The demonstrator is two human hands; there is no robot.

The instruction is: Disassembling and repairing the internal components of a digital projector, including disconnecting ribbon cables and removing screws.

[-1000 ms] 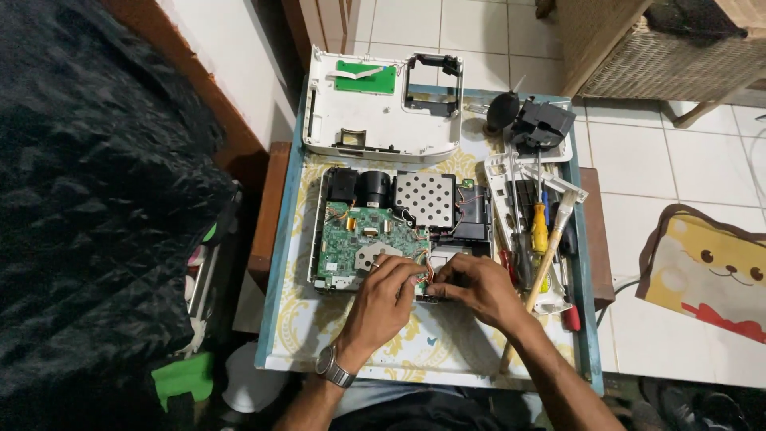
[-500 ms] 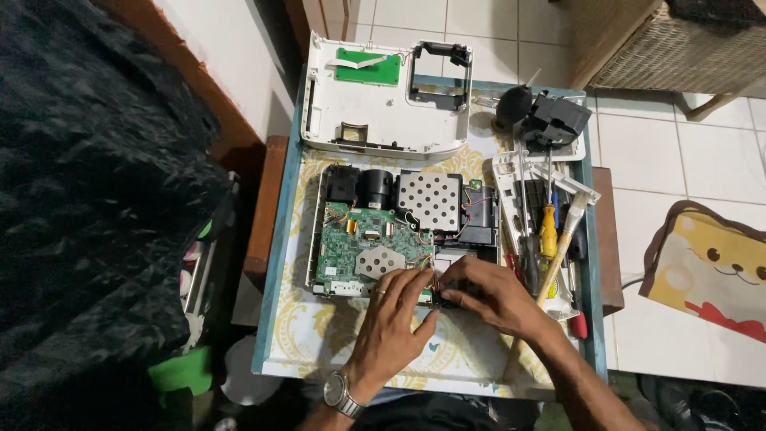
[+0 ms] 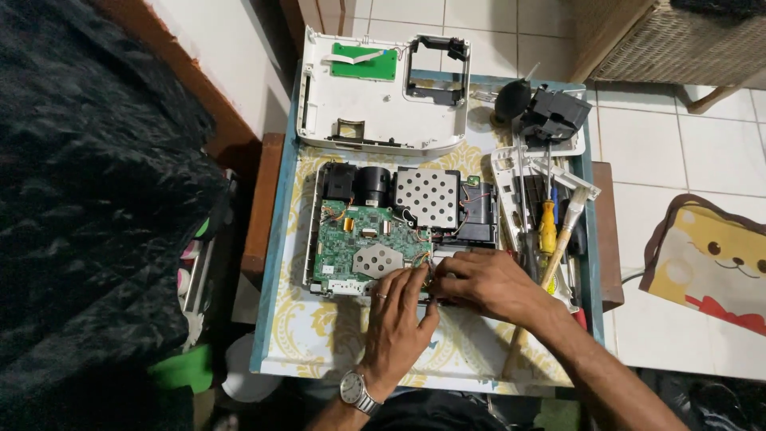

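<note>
An opened device (image 3: pixel 399 231) lies on a table, showing a green circuit board (image 3: pixel 355 247), a perforated metal plate (image 3: pixel 428 197) and black fan housings. My left hand (image 3: pixel 399 319), with a ring and a wristwatch (image 3: pixel 353 391), has its fingertips on the board's front right edge. My right hand (image 3: pixel 487 283) is curled over the device's front right corner, its fingertips meeting those of the left. What lies between the fingers is hidden.
The device's white top cover (image 3: pixel 375 88) lies inside up at the table's far end. On the right lie several tools: a yellow-handled screwdriver (image 3: pixel 547 227), a brush (image 3: pixel 570 211), a black blower (image 3: pixel 513 100) and a black part (image 3: pixel 554 116). A yellow patterned cloth (image 3: pixel 319 335) covers the table.
Both hands stay at the device's front right corner. The left hand's fingers, spread half a second ago, are now drawn together at the board's edge.
</note>
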